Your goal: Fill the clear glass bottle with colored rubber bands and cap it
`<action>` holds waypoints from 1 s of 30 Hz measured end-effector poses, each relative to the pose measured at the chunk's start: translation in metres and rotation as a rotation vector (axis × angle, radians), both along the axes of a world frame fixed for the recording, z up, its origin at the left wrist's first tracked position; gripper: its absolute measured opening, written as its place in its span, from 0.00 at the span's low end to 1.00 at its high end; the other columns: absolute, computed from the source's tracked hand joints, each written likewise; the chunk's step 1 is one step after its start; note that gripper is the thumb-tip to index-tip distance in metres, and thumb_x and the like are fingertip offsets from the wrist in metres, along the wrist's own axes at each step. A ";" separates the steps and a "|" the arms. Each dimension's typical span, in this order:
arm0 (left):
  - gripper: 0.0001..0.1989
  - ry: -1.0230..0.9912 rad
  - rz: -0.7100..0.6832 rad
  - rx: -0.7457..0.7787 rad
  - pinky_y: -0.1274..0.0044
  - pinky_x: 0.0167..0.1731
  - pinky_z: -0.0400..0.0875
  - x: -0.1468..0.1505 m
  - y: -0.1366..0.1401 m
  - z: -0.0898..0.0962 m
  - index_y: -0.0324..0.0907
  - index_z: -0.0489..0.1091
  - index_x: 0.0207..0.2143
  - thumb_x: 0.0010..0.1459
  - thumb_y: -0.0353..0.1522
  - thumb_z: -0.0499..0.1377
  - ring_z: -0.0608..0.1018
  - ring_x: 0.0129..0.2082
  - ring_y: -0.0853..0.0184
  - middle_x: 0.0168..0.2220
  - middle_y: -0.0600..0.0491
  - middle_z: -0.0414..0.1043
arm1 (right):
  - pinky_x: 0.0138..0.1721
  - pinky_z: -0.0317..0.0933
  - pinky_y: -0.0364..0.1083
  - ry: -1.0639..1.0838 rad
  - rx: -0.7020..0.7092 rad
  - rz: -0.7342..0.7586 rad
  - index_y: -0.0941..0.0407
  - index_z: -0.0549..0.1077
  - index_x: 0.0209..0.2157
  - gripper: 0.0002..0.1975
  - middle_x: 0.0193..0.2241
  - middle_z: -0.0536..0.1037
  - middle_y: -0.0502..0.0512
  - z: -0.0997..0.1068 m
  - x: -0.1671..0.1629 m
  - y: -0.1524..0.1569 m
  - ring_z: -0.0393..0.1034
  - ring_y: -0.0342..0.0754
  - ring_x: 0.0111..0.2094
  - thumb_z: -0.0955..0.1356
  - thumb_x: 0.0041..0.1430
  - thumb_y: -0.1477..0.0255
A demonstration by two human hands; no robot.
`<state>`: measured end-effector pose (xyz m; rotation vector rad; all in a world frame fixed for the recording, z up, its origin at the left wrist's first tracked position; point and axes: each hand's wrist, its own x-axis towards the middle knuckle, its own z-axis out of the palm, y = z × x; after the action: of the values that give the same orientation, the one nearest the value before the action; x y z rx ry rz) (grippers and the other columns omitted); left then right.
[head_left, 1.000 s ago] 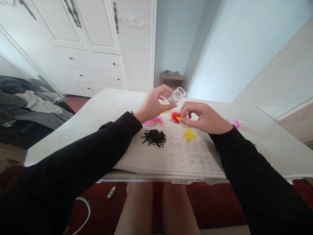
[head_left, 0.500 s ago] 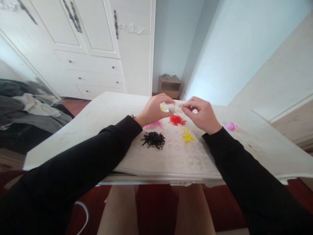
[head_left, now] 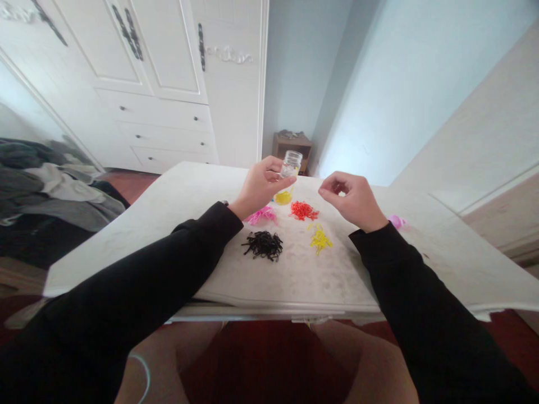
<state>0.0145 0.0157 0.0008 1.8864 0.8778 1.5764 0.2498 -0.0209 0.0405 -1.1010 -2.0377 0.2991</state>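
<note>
My left hand is wrapped round a clear jar, held nearly upright over the table with its open mouth at the top. Yellow pieces lie at the jar's bottom. To the right, apart from the jar, my right hand is closed in a pinch; what its fingertips hold, if anything, is hidden. Below the hands are piles of small plastic pin-like pieces: a pink pile partly beside my left wrist, a red pile, a black pile and a loose yellow pile.
The piles rest on a white table with a raised front edge. A pink-purple bundle lies beyond my right wrist. Clothes are heaped at the left. Behind stand a white wardrobe and a small wooden nightstand.
The jar has gone from lying sideways between both hands to nearly upright in my left hand. My right hand has come away from its mouth, slightly to the right.
</note>
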 end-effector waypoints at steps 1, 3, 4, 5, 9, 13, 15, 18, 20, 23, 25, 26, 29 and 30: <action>0.13 -0.055 -0.007 -0.041 0.76 0.32 0.74 0.000 0.001 0.000 0.41 0.71 0.39 0.54 0.34 0.69 0.80 0.33 0.68 0.35 0.52 0.79 | 0.33 0.63 0.48 -0.107 -0.081 0.045 0.55 0.76 0.28 0.06 0.26 0.78 0.52 0.003 0.004 0.001 0.69 0.46 0.28 0.71 0.56 0.68; 0.14 -0.116 -0.011 -0.075 0.78 0.31 0.75 0.000 0.002 0.001 0.41 0.69 0.38 0.53 0.32 0.70 0.80 0.32 0.69 0.34 0.53 0.78 | 0.34 0.63 0.48 -0.321 -0.251 0.142 0.55 0.79 0.29 0.07 0.27 0.80 0.53 0.006 0.010 0.002 0.71 0.47 0.29 0.71 0.56 0.67; 0.15 -0.124 -0.004 -0.071 0.78 0.32 0.75 0.000 0.002 0.001 0.41 0.69 0.38 0.52 0.32 0.71 0.80 0.32 0.69 0.34 0.54 0.77 | 0.35 0.63 0.48 -0.412 -0.319 0.173 0.55 0.80 0.30 0.08 0.28 0.81 0.53 0.007 0.013 0.002 0.72 0.48 0.30 0.71 0.56 0.66; 0.16 -0.120 0.005 -0.062 0.78 0.32 0.75 0.000 0.002 0.001 0.41 0.69 0.37 0.50 0.31 0.72 0.80 0.32 0.69 0.34 0.54 0.77 | 0.35 0.63 0.48 -0.488 -0.368 0.185 0.55 0.81 0.30 0.10 0.29 0.82 0.54 0.008 0.015 0.003 0.72 0.49 0.31 0.70 0.57 0.64; 0.16 -0.084 0.017 -0.034 0.78 0.32 0.76 0.000 0.000 0.002 0.41 0.68 0.37 0.49 0.30 0.72 0.80 0.32 0.70 0.33 0.55 0.77 | 0.37 0.62 0.50 -0.665 -0.434 0.120 0.56 0.81 0.31 0.17 0.31 0.83 0.57 0.007 0.019 0.003 0.73 0.53 0.32 0.67 0.62 0.59; 0.16 -0.027 0.059 0.013 0.78 0.31 0.75 0.000 -0.001 0.003 0.41 0.69 0.36 0.48 0.31 0.72 0.78 0.31 0.71 0.33 0.56 0.76 | 0.41 0.65 0.50 -0.651 -0.562 0.195 0.56 0.82 0.37 0.18 0.38 0.84 0.58 0.007 0.018 0.001 0.75 0.54 0.38 0.70 0.59 0.56; 0.17 0.007 0.073 0.033 0.77 0.32 0.74 0.000 -0.001 0.003 0.41 0.69 0.37 0.48 0.32 0.72 0.77 0.31 0.71 0.33 0.56 0.75 | 0.42 0.67 0.49 -0.627 -0.636 0.263 0.56 0.81 0.39 0.18 0.40 0.84 0.57 0.008 0.017 -0.001 0.76 0.53 0.39 0.74 0.52 0.57; 0.17 0.032 0.073 0.039 0.77 0.33 0.74 0.000 -0.002 0.002 0.41 0.69 0.37 0.47 0.33 0.72 0.77 0.32 0.71 0.34 0.55 0.75 | 0.41 0.68 0.48 -0.601 -0.691 0.326 0.55 0.80 0.38 0.20 0.39 0.83 0.55 0.007 0.018 -0.001 0.75 0.52 0.38 0.78 0.43 0.61; 0.18 0.046 0.075 0.045 0.77 0.33 0.74 0.000 -0.002 0.002 0.41 0.70 0.37 0.47 0.33 0.73 0.77 0.33 0.70 0.34 0.55 0.76 | 0.40 0.68 0.48 -0.574 -0.703 0.351 0.55 0.79 0.37 0.18 0.38 0.83 0.54 0.005 0.018 -0.001 0.75 0.51 0.37 0.78 0.43 0.62; 0.17 0.063 0.084 0.059 0.77 0.34 0.74 -0.001 -0.002 0.002 0.41 0.70 0.37 0.48 0.33 0.72 0.78 0.33 0.70 0.35 0.54 0.76 | 0.40 0.68 0.48 -0.543 -0.718 0.383 0.55 0.79 0.33 0.13 0.35 0.83 0.54 0.002 0.017 -0.001 0.75 0.50 0.36 0.76 0.46 0.63; 0.17 0.079 0.089 0.069 0.76 0.34 0.74 -0.001 -0.002 0.002 0.41 0.70 0.38 0.48 0.33 0.72 0.78 0.34 0.69 0.36 0.54 0.77 | 0.40 0.68 0.48 -0.540 -0.733 0.408 0.55 0.79 0.32 0.10 0.34 0.83 0.54 0.002 0.015 -0.002 0.75 0.50 0.35 0.75 0.49 0.65; 0.17 0.088 0.091 0.074 0.76 0.34 0.74 -0.002 -0.002 0.002 0.41 0.70 0.38 0.48 0.33 0.72 0.78 0.34 0.69 0.37 0.53 0.77 | 0.39 0.68 0.48 -0.541 -0.739 0.418 0.55 0.80 0.32 0.08 0.34 0.83 0.54 0.002 0.015 -0.002 0.74 0.50 0.34 0.74 0.50 0.66; 0.18 0.126 0.092 0.091 0.75 0.36 0.75 -0.003 -0.003 0.002 0.40 0.71 0.39 0.49 0.33 0.72 0.79 0.37 0.67 0.39 0.52 0.78 | 0.38 0.67 0.47 -0.539 -0.731 0.427 0.55 0.80 0.31 0.06 0.32 0.83 0.53 0.004 0.013 -0.003 0.73 0.48 0.32 0.73 0.50 0.69; 0.18 0.142 0.093 0.101 0.74 0.37 0.76 -0.003 -0.003 0.001 0.40 0.71 0.40 0.49 0.33 0.72 0.79 0.37 0.67 0.39 0.51 0.79 | 0.37 0.67 0.47 -0.534 -0.714 0.422 0.55 0.80 0.30 0.05 0.31 0.83 0.53 0.005 0.013 -0.004 0.73 0.48 0.32 0.72 0.50 0.70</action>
<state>0.0116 0.0127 0.0023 2.0773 0.9758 1.5831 0.2630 -0.0247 0.0460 -1.2323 -2.7438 1.1138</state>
